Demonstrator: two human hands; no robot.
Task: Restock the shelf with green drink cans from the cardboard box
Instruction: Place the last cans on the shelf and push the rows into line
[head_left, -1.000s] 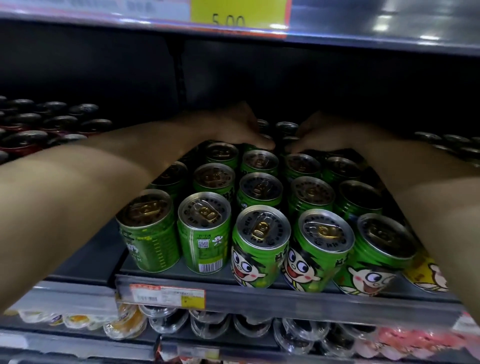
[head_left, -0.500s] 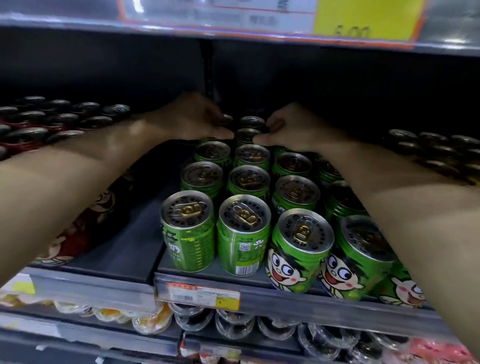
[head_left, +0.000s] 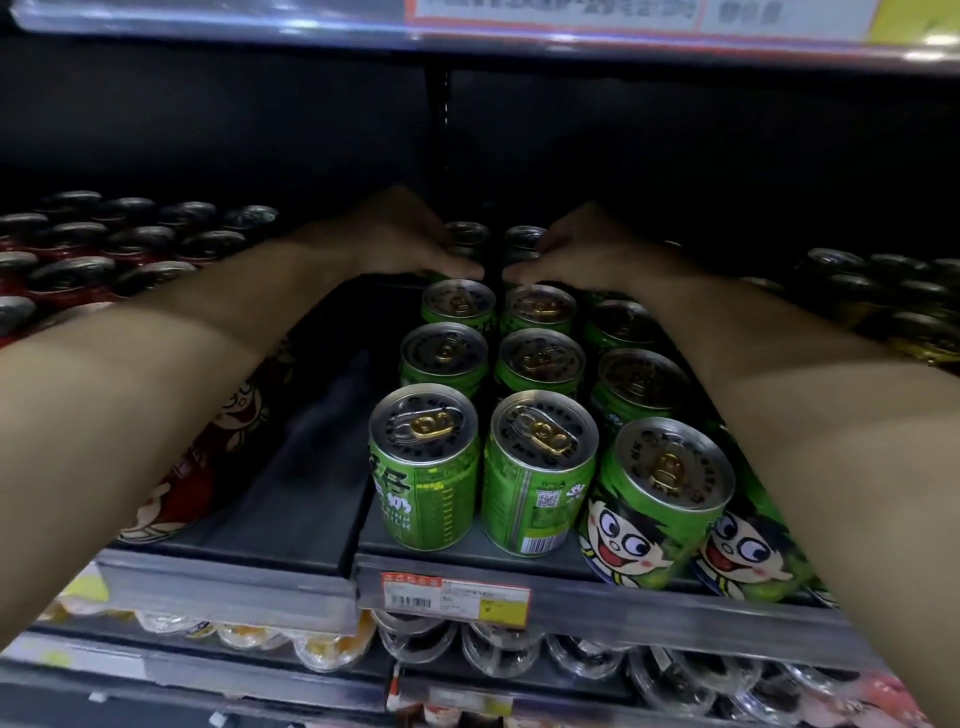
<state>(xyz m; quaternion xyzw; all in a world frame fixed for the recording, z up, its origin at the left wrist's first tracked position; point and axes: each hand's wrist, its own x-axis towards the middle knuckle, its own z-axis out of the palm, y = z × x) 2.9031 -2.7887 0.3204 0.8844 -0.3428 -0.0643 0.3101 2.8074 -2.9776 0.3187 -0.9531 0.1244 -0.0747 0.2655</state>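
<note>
Several green drink cans (head_left: 426, 467) with silver tops stand in rows on the dark shelf (head_left: 649, 608), some showing a cartoon face. Both my arms reach deep over them to the back rows. My left hand (head_left: 405, 244) curls around a back can (head_left: 467, 234) from the left. From the right, my right hand (head_left: 587, 254) curls around the neighbouring back can (head_left: 519, 236). My fingertips nearly meet between the two cans. My right forearm hides the rightmost green rows. The cardboard box is not in view.
Red cans (head_left: 78, 270) fill the shelf at left, and dark-topped cans (head_left: 883, 291) stand at right. A bare strip of shelf floor (head_left: 291, 493) lies left of the green cans. A price tag (head_left: 457, 597) is on the rail. Clear cups (head_left: 498, 649) sit below, and an upper shelf (head_left: 519, 36) hangs overhead.
My view has swung left, so the green cans now sit further right in frame. Both hands stay at the back cans and have drawn closer together.
</note>
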